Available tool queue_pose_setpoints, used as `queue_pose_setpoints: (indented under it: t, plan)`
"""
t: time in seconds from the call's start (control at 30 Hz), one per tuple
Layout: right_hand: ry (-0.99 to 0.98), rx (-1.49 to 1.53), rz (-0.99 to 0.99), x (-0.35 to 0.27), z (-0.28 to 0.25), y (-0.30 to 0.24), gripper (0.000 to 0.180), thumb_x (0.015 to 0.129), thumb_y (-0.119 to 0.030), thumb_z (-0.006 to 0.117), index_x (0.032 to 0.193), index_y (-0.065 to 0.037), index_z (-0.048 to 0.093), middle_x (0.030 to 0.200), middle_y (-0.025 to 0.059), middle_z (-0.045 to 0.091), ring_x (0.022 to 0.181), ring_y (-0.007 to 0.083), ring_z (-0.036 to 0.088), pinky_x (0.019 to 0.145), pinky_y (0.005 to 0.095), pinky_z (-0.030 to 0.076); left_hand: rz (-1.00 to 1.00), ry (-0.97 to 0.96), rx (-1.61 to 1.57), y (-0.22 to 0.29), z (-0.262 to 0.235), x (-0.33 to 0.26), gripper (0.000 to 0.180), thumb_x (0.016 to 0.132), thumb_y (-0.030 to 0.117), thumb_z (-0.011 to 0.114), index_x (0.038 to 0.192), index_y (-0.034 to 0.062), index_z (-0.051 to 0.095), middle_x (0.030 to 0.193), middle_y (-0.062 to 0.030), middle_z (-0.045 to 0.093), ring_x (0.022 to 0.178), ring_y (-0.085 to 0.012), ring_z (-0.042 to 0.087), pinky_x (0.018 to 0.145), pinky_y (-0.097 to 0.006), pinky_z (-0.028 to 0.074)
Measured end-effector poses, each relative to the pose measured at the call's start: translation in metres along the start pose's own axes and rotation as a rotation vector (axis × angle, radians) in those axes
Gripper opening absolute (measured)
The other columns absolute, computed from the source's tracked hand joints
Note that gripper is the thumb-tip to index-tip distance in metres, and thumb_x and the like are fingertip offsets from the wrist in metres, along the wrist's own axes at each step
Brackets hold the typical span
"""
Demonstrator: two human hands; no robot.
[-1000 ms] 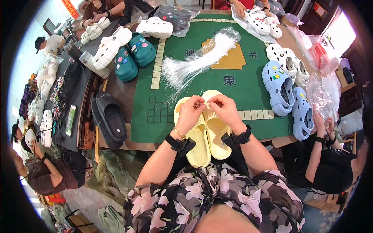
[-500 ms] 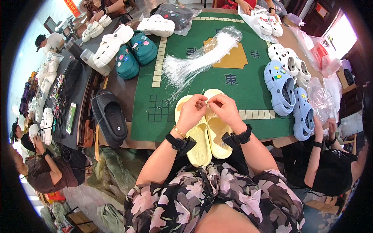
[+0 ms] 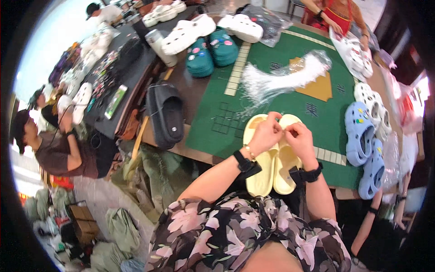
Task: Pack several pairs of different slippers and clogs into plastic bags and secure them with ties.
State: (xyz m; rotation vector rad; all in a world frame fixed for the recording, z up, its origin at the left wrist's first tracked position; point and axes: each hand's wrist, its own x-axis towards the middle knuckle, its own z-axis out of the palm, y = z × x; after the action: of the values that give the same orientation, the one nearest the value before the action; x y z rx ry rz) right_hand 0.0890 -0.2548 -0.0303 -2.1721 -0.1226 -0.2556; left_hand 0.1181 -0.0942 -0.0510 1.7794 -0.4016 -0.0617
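A pair of pale yellow slippers (image 3: 259,177) lies side by side at the near edge of the table, toes pointing away from me. Over their toe straps, my left hand (image 3: 266,135) and my right hand (image 3: 300,141) are held close together with fingertips pinched. Whatever sits between the fingers is too small to make out. Just beyond them, a bundle of thin white plastic strands (image 3: 283,80) in a clear wrapper spreads across the green mat (image 3: 208,145).
A black slide (image 3: 165,115) lies to the left, with teal clogs (image 3: 199,59) and white clogs (image 3: 188,34) behind it. Light blue clogs (image 3: 359,136) stand on the right. A co-worker at the far side handles bagged white clogs (image 3: 355,59); other people sit at left and right.
My view has turned left, so the table and shoes appear farther right and tilted. Both hands stay pinched close together above the yellow slippers.
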Motion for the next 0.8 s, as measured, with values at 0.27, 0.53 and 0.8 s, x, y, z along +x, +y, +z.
queue_pose_setpoints:
  t: [0.27,0.53,0.8]
  plan:
    - [0.066,-0.189,-0.165,-0.002,0.01,0.0,0.007,0.073,-0.007,0.068,0.076,-0.003,0.062,0.079,0.0087,0.058,0.082,0.0292,0.055,0.076,0.0389,0.046,0.093,0.017,0.169,-0.003,-0.01,-0.007,0.028,0.077,0.003,0.07,0.102,0.0017,0.059,0.084,-0.0123,0.066,0.077,-0.0278,0.065,0.069,-0.036,0.052]
    - [-0.101,-0.27,-0.055,-0.057,-0.062,0.035,0.076,0.066,-0.02,0.078,0.133,-0.003,0.047,0.134,0.022,0.049,0.129,0.0413,0.04,0.108,0.0466,0.034,0.087,0.666,1.029,0.018,-0.189,-0.055,0.055,0.071,0.023,0.077,0.117,0.0028,0.057,0.124,-0.0226,0.055,0.119,-0.0415,0.049,0.102,-0.049,0.039]
    - [0.123,-0.128,-0.137,-0.042,-0.045,0.022,0.052,0.076,0.008,0.051,0.127,-0.001,0.053,0.125,0.0192,0.056,0.12,0.0346,0.053,0.102,0.0404,0.042,-0.34,0.755,0.706,-0.067,-0.308,-0.118,0.087,0.072,0.016,0.079,0.144,-0.0032,0.034,0.143,-0.0289,0.042,0.132,-0.0411,0.041,0.11,-0.042,0.033]
